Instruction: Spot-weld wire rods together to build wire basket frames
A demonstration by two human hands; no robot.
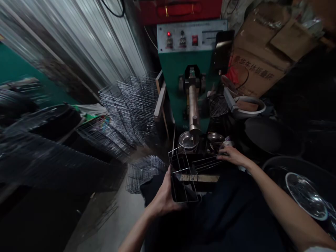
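Observation:
My left hand (166, 196) is wrapped round the lower left side of a small wire rack (181, 170), a bent metal grid held upright over my lap. To its right, my right hand (232, 155) has its fingers closed at the right end of several thin metal wires (207, 163). Those wires reach left toward the rack; whether they touch it I cannot tell. Just beyond both hands stands a green machine (172, 70) with a metal arm (193, 108) pointing down toward me. Under the arm's tip is a small metal bowl (187, 140).
Tall stacks of wire racks (131, 108) stand left of the machine, with a smaller stack (144, 171) on the floor by my left knee. On the right are a cardboard box (254, 73), a white basin (249, 111), a dark round pan (267, 134) and a tub with shiny rings (306, 196).

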